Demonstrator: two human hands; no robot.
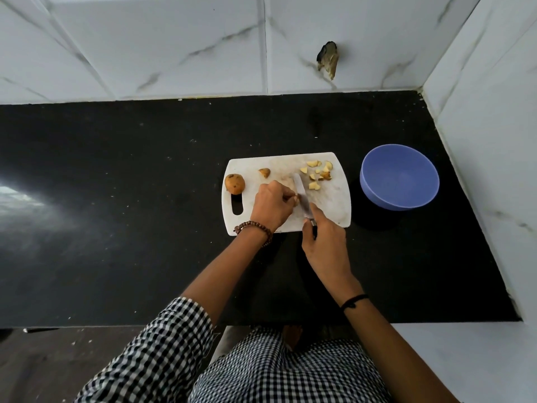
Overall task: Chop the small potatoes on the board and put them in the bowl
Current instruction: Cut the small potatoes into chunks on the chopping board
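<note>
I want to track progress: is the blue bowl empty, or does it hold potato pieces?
Empty. The bowl shows only its bare blue inside; the cut pieces lie on the board.

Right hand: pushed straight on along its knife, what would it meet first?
Probably the potato piece pinched by the left hand, close beside the knife blade; the cut pieces lie off to the right.

A black speckled stone surface (pixel 116 170) runs wide across the view, a pale glare washing its left end. Behind it stands a white marble-veined tiled wall (pixel 145 39), and look, there's a ragged dark hole (pixel 328 58) broken into one tile. A matching white side wall (pixel 494 141) closes the right corner. Down at lower left, a dusty grey-brown floor (pixel 58 359) shows.
</note>
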